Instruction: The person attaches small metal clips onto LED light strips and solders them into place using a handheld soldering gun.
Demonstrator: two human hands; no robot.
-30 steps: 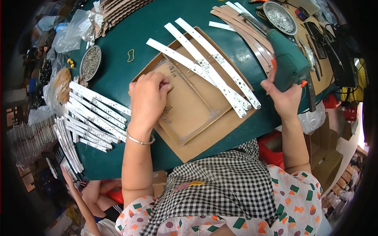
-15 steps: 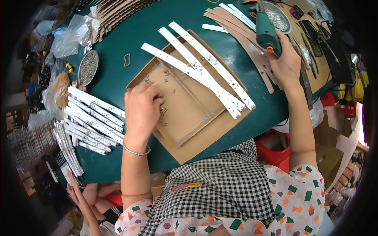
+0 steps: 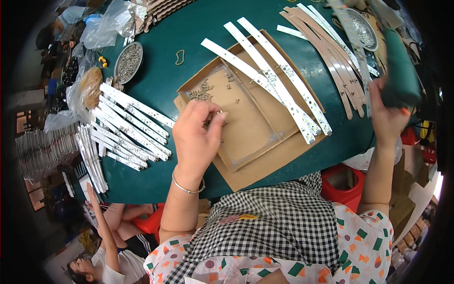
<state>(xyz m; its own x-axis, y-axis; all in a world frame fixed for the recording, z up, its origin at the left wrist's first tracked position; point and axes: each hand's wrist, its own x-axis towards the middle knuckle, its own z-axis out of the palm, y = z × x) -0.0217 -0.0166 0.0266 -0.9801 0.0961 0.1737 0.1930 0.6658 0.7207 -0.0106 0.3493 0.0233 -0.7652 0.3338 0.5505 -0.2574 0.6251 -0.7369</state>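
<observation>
My left hand (image 3: pixel 197 130) is closed in a pinch over the shallow cardboard tray (image 3: pixel 236 163), with small metal screws (image 3: pixel 219 112) between thumb and fingers. A pile of similar screws (image 3: pixel 201 91) lies in the tray just beyond it. Three white strips with small electronic parts (image 3: pixel 283 61) rest across the tray's right side. At the right, my right hand (image 3: pixel 390 118) is wrapped round a green electric screwdriver (image 3: pixel 401 71), smeared by motion. A blurred pale strip (image 3: pixel 355 52) runs past its thumb; whether the hand grips it too I cannot tell.
More white strips (image 3: pixel 130 125) lie left of the tray, below a metal bowl of screws (image 3: pixel 128 63). Brown curved strips (image 3: pixel 331 66) and another bowl (image 3: pixel 363 31) are at the far right. A red stool (image 3: pixel 343 187) stands under the table edge; another person (image 3: pixel 111 258) sits lower left.
My right hand has swung right and nearer with the screwdriver; the pale strip now shows beside it. My left hand has drawn back slightly from the tray, fingers pinched. The whole view has shifted.
</observation>
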